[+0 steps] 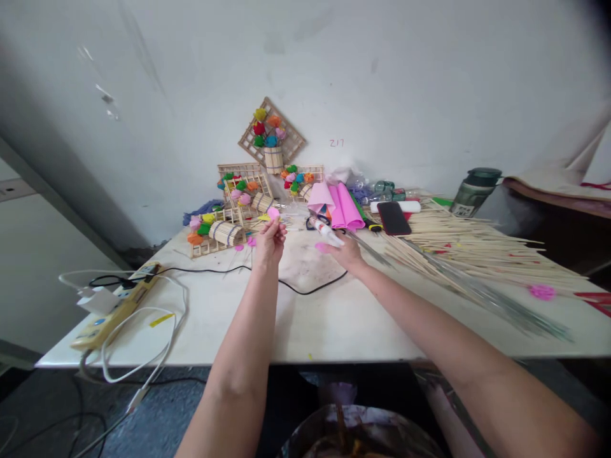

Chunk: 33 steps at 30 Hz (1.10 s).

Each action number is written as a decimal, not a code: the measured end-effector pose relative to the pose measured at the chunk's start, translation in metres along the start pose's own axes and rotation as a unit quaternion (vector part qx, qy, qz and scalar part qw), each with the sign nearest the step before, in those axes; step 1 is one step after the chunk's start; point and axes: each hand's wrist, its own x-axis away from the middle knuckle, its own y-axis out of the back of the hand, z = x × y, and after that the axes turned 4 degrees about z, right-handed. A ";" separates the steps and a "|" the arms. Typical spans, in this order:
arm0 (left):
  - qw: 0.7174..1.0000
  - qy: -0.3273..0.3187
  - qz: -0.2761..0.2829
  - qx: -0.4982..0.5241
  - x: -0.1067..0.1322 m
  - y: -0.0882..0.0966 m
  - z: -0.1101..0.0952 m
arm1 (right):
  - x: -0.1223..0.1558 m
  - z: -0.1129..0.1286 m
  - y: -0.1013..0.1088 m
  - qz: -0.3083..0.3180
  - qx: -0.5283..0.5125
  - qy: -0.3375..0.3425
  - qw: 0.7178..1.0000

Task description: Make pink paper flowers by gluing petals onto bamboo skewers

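Observation:
My left hand (270, 240) is raised above the white table (315, 318), its fingers pinched on a small pink paper flower (273, 213). My right hand (346, 251) rests on the table to the right, closed around a white glue tube (327, 232) that points up and left. A pink scrap (321, 247) lies just beside the right hand. A stained patch of the table lies between the two hands.
Bamboo frames with coloured paper flowers (229, 219) stand at the back, one leaning on the wall (271, 137). Pink paper rolls (341, 207), a black phone (394, 218), a heap of bamboo sticks (477, 251), a green bottle (475, 191) lie right; a power strip with cables (114, 305) lies left.

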 end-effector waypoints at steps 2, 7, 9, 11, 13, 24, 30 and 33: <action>0.999 0.012 0.034 -0.028 -0.001 -0.004 0.010 | 0.002 -0.008 0.001 0.012 -0.178 -0.013 0.984; 0.995 0.034 0.034 -0.091 0.003 -0.006 0.039 | 0.012 -0.021 -0.008 0.044 -0.420 -0.044 0.905; 0.992 0.045 0.037 -0.111 0.004 -0.006 0.044 | 0.014 -0.023 -0.010 0.049 -0.439 -0.038 0.896; 0.991 0.050 0.040 -0.118 0.005 -0.005 0.045 | 0.015 -0.021 -0.010 0.049 -0.448 -0.024 0.893; 0.990 0.055 0.042 -0.119 0.005 -0.003 0.045 | 0.016 -0.017 -0.009 0.049 -0.452 -0.015 0.891; 0.979 0.111 0.069 -0.155 0.014 0.001 0.052 | 0.026 -0.003 -0.005 0.051 -0.434 -0.017 0.899; 0.975 0.127 0.074 -0.169 0.016 0.004 0.053 | 0.026 -0.008 -0.008 0.065 -0.421 -0.022 0.904; 0.975 0.128 0.066 -0.170 0.015 0.006 0.054 | 0.026 -0.008 -0.008 0.071 -0.412 -0.020 0.908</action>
